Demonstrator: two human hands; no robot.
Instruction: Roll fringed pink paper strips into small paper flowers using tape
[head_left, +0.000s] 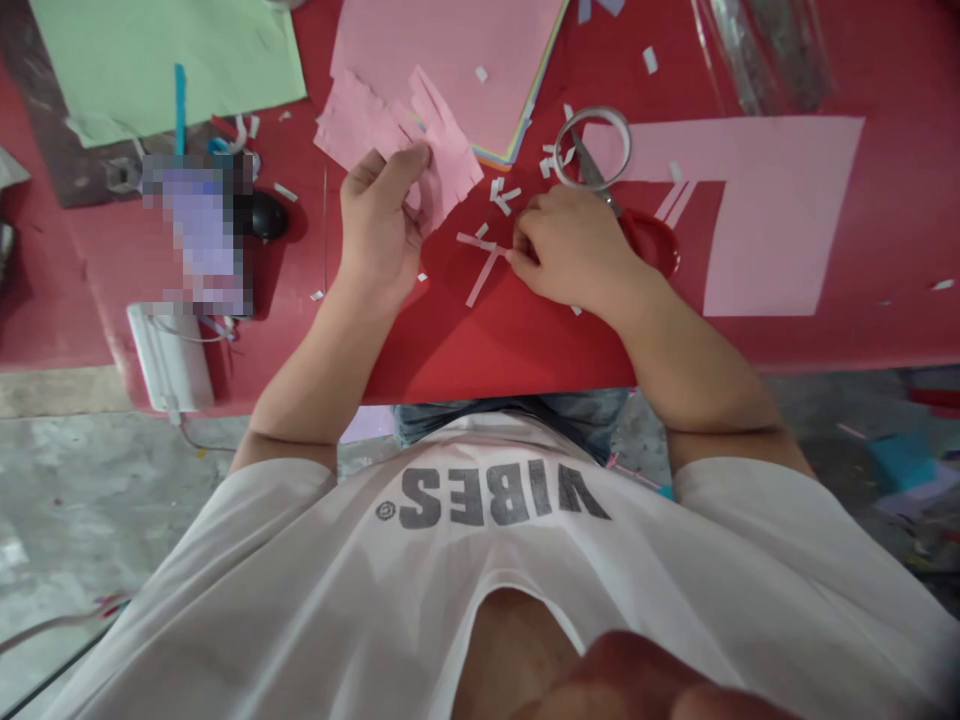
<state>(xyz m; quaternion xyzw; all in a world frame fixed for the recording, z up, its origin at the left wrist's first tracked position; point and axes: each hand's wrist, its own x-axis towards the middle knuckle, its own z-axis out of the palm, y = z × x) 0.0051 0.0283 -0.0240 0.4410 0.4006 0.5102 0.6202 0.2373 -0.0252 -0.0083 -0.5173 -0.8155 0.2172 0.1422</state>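
Note:
My left hand (382,215) is closed on a creased pink paper piece (446,150) with cut edges, thumb on top. Part of that piece overlaps a stack of coloured paper (450,50) whose top sheet is pink. My right hand (574,245) rests low over the red table, its fingertips pinched at the end of thin pink paper strips (480,275). Just beyond its knuckles lie red-handled scissors (651,240), partly hidden by the hand. A roll of tape (626,140) sits on the scissor blades. Small white scraps (502,195) are scattered between both hands.
A cut pink sheet (780,215) lies at the right. At the left are a green sheet (187,60), a blurred-out phone-like object (206,235), a black rounded object (268,215) and a white power bank (172,360) with a cable. The red table's front edge (510,388) runs before my lap.

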